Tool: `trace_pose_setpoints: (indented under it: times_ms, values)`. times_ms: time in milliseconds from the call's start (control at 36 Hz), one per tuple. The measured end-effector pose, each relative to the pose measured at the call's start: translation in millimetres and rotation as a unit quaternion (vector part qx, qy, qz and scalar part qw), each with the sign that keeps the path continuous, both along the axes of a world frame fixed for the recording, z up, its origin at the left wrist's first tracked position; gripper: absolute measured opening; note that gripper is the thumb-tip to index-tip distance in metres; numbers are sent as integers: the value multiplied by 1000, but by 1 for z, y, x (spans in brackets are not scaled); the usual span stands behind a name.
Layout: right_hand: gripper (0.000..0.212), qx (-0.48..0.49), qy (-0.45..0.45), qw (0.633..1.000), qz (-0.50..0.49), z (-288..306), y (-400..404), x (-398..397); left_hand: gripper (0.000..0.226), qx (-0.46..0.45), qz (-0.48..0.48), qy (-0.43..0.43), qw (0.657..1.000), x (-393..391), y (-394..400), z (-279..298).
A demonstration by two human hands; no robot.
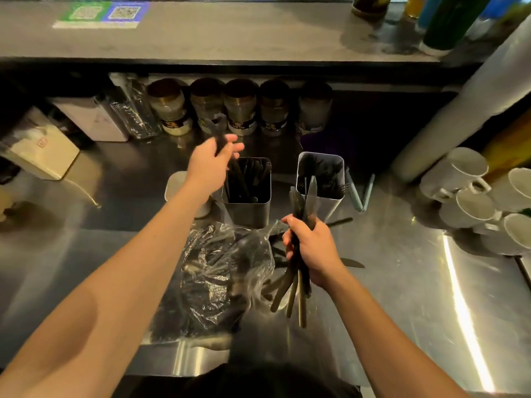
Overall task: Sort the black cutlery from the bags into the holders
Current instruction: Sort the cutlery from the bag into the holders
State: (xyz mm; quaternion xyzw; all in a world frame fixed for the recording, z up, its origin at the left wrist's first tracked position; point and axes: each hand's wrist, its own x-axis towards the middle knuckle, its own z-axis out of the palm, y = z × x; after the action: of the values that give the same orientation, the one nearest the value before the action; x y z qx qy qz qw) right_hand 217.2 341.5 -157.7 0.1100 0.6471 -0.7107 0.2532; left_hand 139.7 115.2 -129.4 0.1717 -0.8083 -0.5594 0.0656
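Black knives [301,222] fill right hand [311,248]; jar labels [175,123] unreadable

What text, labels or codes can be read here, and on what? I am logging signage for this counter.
No text is legible.
Two QR code stickers on the upper shelf: printed patterns only, any wording blurred.
Dark labels on the jars at the back: print too blurred to read.
Faint red mark on the white box at left: unreadable.
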Motion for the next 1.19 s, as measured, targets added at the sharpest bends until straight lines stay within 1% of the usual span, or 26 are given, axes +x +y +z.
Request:
trace_pose_setpoints:
  times_ms: [83, 139, 222, 250, 333, 500, 556, 583, 611, 639, 694, 750, 806, 833, 861, 889, 917, 972, 1028, 1056, 1111, 1139, 1194]
  values:
    - [29, -7, -4, 1000, 2, 2, -2, -2, 33, -75, -81, -72, 991, -1, 0, -25]
    - [28, -12, -7, 1000, -1, 4, -1, -3, 35, -84, -97, -98, 987, 1, 0, -36]
    - [27, -13, -8, 1000, -6, 6, 1, -5, 21, -75, -67, -75, 992, 3, 2, -38]
    - [26, -14, -8, 1000, -6, 6, 1, -5, 17, -60, -57, -62, 995, 3, 4, -36]
    - [26, -19, -12, 1000, -7, 7, 1, -4, 19, -12, -51, -35, 998, 2, 6, -34]
    - [28, -18, -5, 1000, -4, 8, 2, -2, 26, 28, -34, 15, 999, -2, 8, -21]
    - [28, -17, -2, 1000, -3, 8, 2, -1, 29, 16, -49, 6, 999, -5, 9, -17]
    - [28, -17, -2, 1000, -3, 8, 3, -1, 31, -17, -67, -12, 998, -7, 8, -17]
    - [28, -17, -2, 1000, -2, 8, 3, -1, 35, -75, -89, -36, 992, -8, 6, -19]
    - [28, -16, -1, 1000, -2, 8, 3, -1, 41, -156, -112, -58, 980, -9, 5, -21]
    - [28, -15, 0, 1000, 0, 9, 3, -1, 54, -318, -138, -87, 934, -6, 1, -28]
    - [28, -17, 2, 1000, 0, 9, 3, -1, 61, -403, -158, -110, 895, 0, 0, -34]
    - [28, -19, 2, 1000, -1, 10, 3, -1, 51, -465, -190, -115, 857, 5, 1, -41]
    - [28, -19, 1, 1000, -1, 9, 3, -1, 42, -477, -198, -112, 849, 7, 1, -43]
    - [29, -19, -1, 1000, -1, 9, 3, -1, 34, -468, -196, -109, 855, 8, 1, -44]
    - [29, -19, -2, 1000, -1, 9, 3, -1, 29, -449, -188, -108, 867, 9, 2, -42]
    - [29, -19, -2, 1000, 0, 9, 4, -1, 26, -426, -176, -103, 881, 10, 3, -40]
    - [28, -21, -2, 1000, 1, 9, 4, -2, 22, -371, -132, -61, 917, 9, 4, -31]
    - [28, -24, -3, 1000, 0, 10, 5, -2, 16, -257, -55, 9, 965, 10, 4, -16]
    - [28, -26, -4, 1000, -1, 10, 5, -2, 11, -196, -15, 43, 980, 11, 4, -7]
    - [28, -26, -5, 1000, -2, 10, 5, -2, 7, -112, 40, 106, 987, 13, 4, 7]
    - [28, -25, -5, 1000, -1, 11, 5, -2, 7, -90, 54, 129, 986, 13, 4, 11]
    - [28, -24, -4, 1000, 1, 11, 4, -2, 7, -75, 64, 152, 983, 13, 5, 16]
